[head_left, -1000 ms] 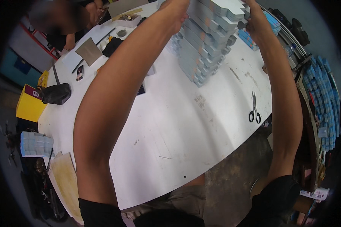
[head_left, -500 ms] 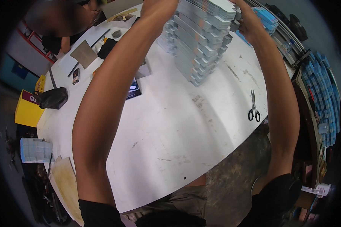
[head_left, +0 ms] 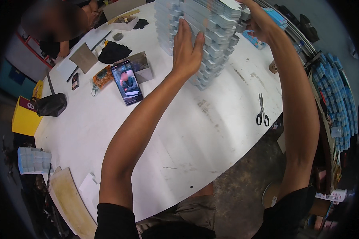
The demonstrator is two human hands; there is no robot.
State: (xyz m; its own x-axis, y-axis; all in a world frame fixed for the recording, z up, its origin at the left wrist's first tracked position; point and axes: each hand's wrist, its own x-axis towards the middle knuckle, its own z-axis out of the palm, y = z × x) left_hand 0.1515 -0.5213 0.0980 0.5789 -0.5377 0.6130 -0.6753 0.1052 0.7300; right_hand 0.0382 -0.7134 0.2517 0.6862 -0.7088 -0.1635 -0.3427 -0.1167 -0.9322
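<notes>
A tall stack of flat cardboard box blanks (head_left: pixel 217 40), pale grey with protruding tabs, stands at the far middle of the white table (head_left: pixel 167 131). Its top runs out of view. My left hand (head_left: pixel 188 51) lies against the stack's near left side, fingers stretched upward and thumb apart. At the upper right corner, my right hand (head_left: pixel 258 23) has its fingers bent around the stack's edge; some fingertips are hidden.
A lit phone (head_left: pixel 127 83) leans on a small box (head_left: pixel 141 65) to the left. Scissors (head_left: pixel 262 111) lie near the right edge. A black pouch (head_left: pixel 52 104) and yellow box (head_left: pixel 26 117) are far left. Another person (head_left: pixel 54 20) sits back left.
My left hand has come down from the stack's top to its near left side, uncovering the phone and small box. My right hand stays at the upper right corner.
</notes>
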